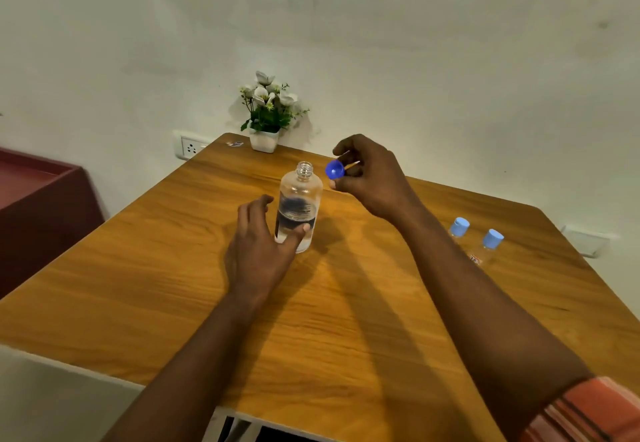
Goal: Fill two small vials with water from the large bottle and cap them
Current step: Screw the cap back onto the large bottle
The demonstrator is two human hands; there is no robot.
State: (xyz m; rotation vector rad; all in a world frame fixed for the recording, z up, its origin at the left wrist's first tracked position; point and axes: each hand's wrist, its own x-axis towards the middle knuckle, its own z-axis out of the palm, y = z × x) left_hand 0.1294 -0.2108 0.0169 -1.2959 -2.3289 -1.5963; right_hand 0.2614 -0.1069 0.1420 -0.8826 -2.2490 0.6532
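Observation:
A large clear bottle [298, 206] stands upright and uncapped in the middle of the wooden table [173, 268], roughly a third full of water, with a dark label. My left hand [263, 244] is at its lower left side, thumb on the bottle's base, fingers loose and spread. My right hand [370, 174] hovers just right of the bottle's neck and pinches a dark blue cap [335, 169]. Two small vials, one [459, 228] and another [488, 244], stand at the right with light blue caps on, partly hidden behind my right forearm.
A white pot of artificial flowers [266, 112] sits at the table's far edge against the wall. A wall socket [190, 147] is at the far left corner. A dark red cabinet [41, 199] stands left of the table.

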